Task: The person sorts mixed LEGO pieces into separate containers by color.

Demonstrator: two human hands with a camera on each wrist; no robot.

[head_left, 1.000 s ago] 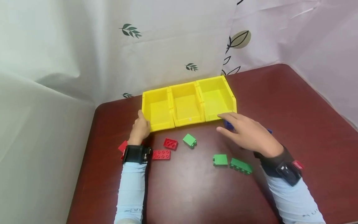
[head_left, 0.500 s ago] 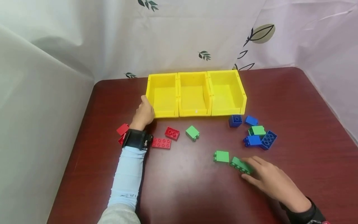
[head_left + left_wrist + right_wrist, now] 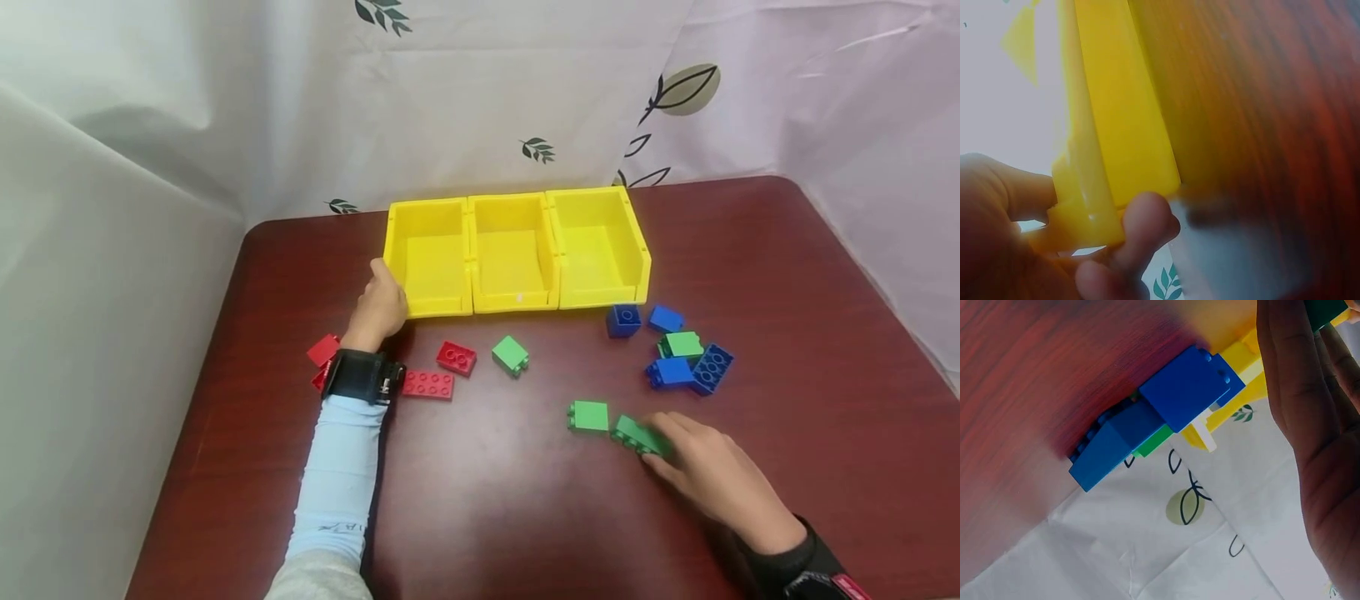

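"One dark red table (image 3: 517, 517) is shown in the head view; what is set near its far edge?"

"Three yellow bins (image 3: 513, 258), placed side by side, just as they are a second ago."

"And how is the left hand (image 3: 378, 310) placed?"

"It is kept at the near left corner of the leftmost bin (image 3: 431, 258), where it is also found at both earlier moments. The bin's edge is pinched between thumb and fingers, as is seen in the left wrist view."

"What is changed about the right hand (image 3: 716, 471)?"

"A second ago it is held by the front of the rightmost bin; half a second ago it is already brought to the long green brick (image 3: 634, 433), and there it is kept now. The brick is grasped at its right end, between thumb and fingers."

"Is that brick moved?"

"Hardly: it is seen just beside the square green brick (image 3: 591, 416), much as before. Whether it is raised off the tabletop cannot be told."

"And the other bricks?"

"Four blue bricks (image 3: 672, 372), largely covered by the right hand a second ago, are now uncovered, with another green brick (image 3: 681, 344) set among them. Two red bricks (image 3: 427, 384) are laid before the bins; further red pieces (image 3: 323, 349) are partly hidden by the left wrist."
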